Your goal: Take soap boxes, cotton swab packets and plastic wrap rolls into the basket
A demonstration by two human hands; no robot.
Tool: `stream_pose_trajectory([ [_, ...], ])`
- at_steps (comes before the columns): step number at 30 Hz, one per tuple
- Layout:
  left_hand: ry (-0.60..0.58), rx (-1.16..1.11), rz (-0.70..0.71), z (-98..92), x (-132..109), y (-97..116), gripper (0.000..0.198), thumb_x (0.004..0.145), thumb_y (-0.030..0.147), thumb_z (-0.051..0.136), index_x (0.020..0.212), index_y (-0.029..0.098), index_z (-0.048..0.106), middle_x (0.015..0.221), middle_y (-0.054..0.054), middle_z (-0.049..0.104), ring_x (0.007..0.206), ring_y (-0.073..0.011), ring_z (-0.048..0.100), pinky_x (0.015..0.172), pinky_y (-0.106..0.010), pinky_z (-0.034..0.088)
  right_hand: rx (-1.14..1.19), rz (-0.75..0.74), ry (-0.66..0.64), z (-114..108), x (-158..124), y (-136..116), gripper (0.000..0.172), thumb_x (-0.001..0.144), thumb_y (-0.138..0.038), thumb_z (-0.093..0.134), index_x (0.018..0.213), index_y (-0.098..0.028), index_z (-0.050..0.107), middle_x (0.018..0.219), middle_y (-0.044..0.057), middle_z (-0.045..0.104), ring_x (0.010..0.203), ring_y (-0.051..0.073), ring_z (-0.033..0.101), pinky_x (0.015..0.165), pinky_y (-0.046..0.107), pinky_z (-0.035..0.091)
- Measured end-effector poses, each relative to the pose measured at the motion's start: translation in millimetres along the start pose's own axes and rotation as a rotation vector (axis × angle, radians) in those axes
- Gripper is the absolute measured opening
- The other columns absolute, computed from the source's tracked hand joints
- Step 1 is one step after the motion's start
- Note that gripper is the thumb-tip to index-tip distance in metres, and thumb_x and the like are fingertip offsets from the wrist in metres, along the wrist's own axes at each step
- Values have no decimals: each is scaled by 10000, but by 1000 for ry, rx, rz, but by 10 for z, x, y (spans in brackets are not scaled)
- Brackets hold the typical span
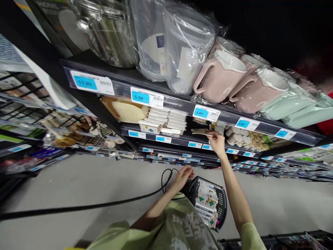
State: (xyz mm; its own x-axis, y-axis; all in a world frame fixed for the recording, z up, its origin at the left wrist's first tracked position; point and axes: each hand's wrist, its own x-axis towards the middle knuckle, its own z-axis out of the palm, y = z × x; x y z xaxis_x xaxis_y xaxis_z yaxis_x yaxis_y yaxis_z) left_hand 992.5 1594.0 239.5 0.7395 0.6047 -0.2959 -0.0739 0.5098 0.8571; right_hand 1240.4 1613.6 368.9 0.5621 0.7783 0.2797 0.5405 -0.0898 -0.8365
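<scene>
Presently: Layout and Grip Status

A pale grey floor [104, 180] extends below a black shelf unit [179, 106], which crosses the upper part of the view. The person faces this unit. A black cable [104, 204] runs from the left edge of the view toward the person's torso. A black basket [222, 205] is located below the shelves, just in front of the torso; whether it stands or hangs cannot be determined.

The upper shelf carries, from left to right, a shiny metal pot [109, 41], clear plastic containers [188, 38], pink mugs [223, 76] and pale green mugs [288, 99]. Clear film covers the mugs.

The shelf beneath holds a cream perforated board [130, 111] at its left end.

The right hand [216, 140] reaches to the front of this lower shelf, thumb and fingers pinching one end of a flat item. The left hand [184, 176] is positioned lower, near the basket, with fingers curled; whether it grips anything cannot be determined.

Stacked white packs [151, 128] sit beside the board. Similar packs with green markings [208, 199] fill the basket. The thin flat item [199, 131] is at the shelf front, right of the stack. Blue-and-white price labels [205, 113] line the shelf edges.
</scene>
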Motion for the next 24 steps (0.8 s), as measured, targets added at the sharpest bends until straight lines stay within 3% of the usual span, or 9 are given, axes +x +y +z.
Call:
stream_pose_trajectory([
  [7, 25, 39, -21, -73, 29, -49, 527, 779, 696, 776, 828, 185, 662, 762, -42, 718, 683, -174, 686, 682, -287, 544, -100, 19, -8, 157, 77, 188, 161, 856, -254, 676, 934, -208, 810, 1154, 98, 810, 1086, 276, 774, 940, 391, 649],
  [13, -6, 80, 24, -73, 36, -83, 559, 786, 733, 754, 839, 185, 660, 766, -47, 729, 687, -182, 692, 683, -295, 537, -321, 8, 18, 287, 358, 287, 242, 819, -75, 612, 886, -195, 811, 1139, 100, 813, 980, 254, 781, 939, 377, 630],
  [19, -35, 124, 70, -108, 13, -99, 508, 859, 695, 705, 878, 189, 667, 800, -55, 730, 734, -195, 697, 722, -305, 529, -505, -34, 12, 306, 674, 377, 266, 868, -67, 614, 978, -178, 829, 1096, 112, 820, 1068, 287, 767, 1039, 415, 579],
  [24, 10, 127, 33, -138, -37, -70, 513, 816, 701, 734, 864, 196, 662, 779, -51, 729, 719, -197, 690, 732, -316, 538, -543, -96, 110, 259, 998, 486, 224, 974, -218, 612, 1071, -140, 798, 1144, 158, 803, 1194, 325, 711, 1144, 506, 486],
])
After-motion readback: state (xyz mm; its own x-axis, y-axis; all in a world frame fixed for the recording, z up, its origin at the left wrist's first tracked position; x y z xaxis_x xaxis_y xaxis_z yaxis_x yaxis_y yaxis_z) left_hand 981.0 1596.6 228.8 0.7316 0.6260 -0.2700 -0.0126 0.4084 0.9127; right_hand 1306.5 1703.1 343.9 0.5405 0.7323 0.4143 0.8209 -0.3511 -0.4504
